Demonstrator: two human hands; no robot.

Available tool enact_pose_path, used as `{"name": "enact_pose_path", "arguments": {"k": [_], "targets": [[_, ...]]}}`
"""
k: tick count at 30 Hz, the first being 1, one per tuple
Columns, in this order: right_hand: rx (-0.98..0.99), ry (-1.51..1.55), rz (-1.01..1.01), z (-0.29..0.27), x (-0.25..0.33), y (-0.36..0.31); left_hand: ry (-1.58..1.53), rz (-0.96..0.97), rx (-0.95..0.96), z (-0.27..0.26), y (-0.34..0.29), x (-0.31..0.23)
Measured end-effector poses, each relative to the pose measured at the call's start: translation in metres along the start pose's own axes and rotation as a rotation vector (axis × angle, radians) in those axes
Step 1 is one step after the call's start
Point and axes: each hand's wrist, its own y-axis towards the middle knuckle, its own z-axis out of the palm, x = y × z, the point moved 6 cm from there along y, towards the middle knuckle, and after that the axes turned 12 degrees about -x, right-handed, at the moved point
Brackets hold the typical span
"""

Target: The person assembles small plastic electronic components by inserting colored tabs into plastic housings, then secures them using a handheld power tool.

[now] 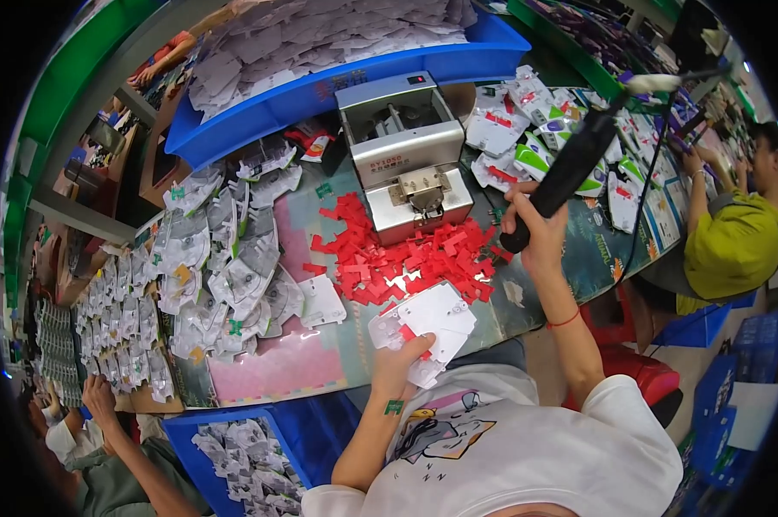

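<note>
My left hand (pixel 397 362) is closed on a small stack of white die-cut cards (pixel 440 320), thumb on top, with a bit of red showing by it. The cards are over the table's near edge. My right hand (pixel 537 228) is wrapped round the lower end of a long black stick-shaped tool (pixel 578 159); its exact kind is unclear. Just beyond the cards lies a heap of small red pieces (pixel 389 258). It spreads round the foot of a silver tape-dispenser-like machine (pixel 415 164).
A blue bin (pixel 484 59) full of white cards stands at the back. Clear plastic packs (pixel 242 267) pile up at left, white-and-green packs (pixel 561 129) at right. A blue crate (pixel 285 431) stands below left. Co-workers sit on both sides, one in a yellow-green shirt (pixel 734 246).
</note>
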Motion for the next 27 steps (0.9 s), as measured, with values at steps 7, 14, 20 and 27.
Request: {"name": "enact_pose_path", "arguments": {"k": [7, 14, 20, 27], "targets": [[0.392, 0.071, -0.296, 0.079, 0.056, -0.009, 0.038, 0.127, -0.068, 0.006, 0.006, -0.018], [0.543, -0.039, -0.398, 0.128, 0.037, -0.005, 0.017, 0.110, -0.106, 0.000, 0.018, -0.023], [0.422, 0.050, -0.320, 0.126, 0.017, -0.001, 0.020, 0.127, -0.152, -0.005, 0.023, -0.025], [0.543, 0.011, -0.084, 0.121, 0.017, -0.022, 0.056, 0.182, -0.138, -0.002, 0.022, -0.032]]}}
